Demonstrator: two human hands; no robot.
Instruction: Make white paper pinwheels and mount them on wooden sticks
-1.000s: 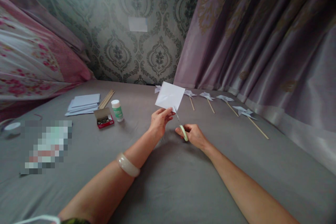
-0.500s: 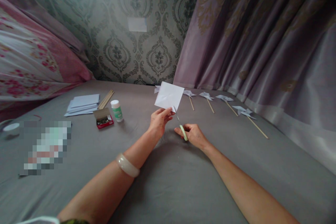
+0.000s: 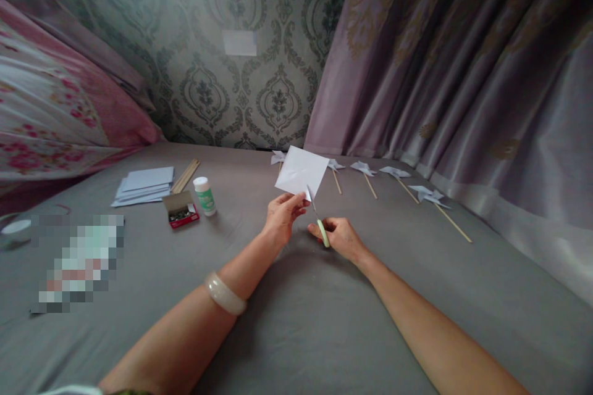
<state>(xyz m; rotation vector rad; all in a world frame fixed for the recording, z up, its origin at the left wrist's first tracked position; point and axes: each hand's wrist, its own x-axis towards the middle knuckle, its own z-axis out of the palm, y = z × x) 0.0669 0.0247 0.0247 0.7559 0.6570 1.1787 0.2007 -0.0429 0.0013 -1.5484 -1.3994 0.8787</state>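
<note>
A white square of paper [image 3: 303, 170] is pinched by its near corner in my left hand [image 3: 280, 216], held up above the grey sheet. My right hand [image 3: 341, 236] is closed round the pale green handles of a pair of scissors [image 3: 323, 233]. The scissor blades point up and away and are at the paper's near corner, just right of my left fingertips. Part of the blades is hidden by the paper. Behind the paper, a white paper pinwheel [image 3: 278, 157] is partly covered.
Several paper pinwheels on sticks, one nearest [image 3: 430, 195], lie at the right. On the left are a paper stack [image 3: 143, 186], wooden sticks [image 3: 186, 175], a white-and-green bottle [image 3: 204, 196], an open red box of small metal pieces [image 3: 183, 216] and a white roll [image 3: 16, 226].
The paper has shifted slightly right and turned a little. The scissor blades reach a bit further up at its corner. Both hands keep their holds.
</note>
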